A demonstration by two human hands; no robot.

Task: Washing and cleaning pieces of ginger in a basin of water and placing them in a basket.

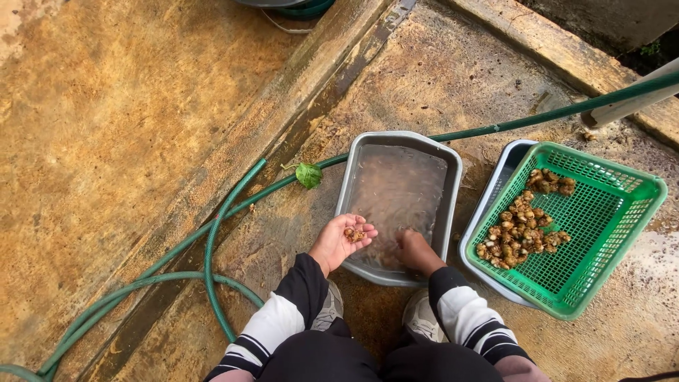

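I squat over a grey basin [453,170] filled with murky water. My left hand [341,240] is cupped palm up at the basin's near left rim and holds a few small brown pieces [353,233]. My right hand [414,249] reaches down into the water at the near edge, its fingers hidden under the surface. To the right, a green plastic basket [601,233] sits tilted in a second grey basin [495,177] and holds several of the same brown knobbly pieces [523,223].
A green garden hose [212,240] loops across the wet concrete floor on the left and runs behind the basin to the upper right. A green leaf [308,175] lies by the hose. My shoes [419,318] stand just below the basin.
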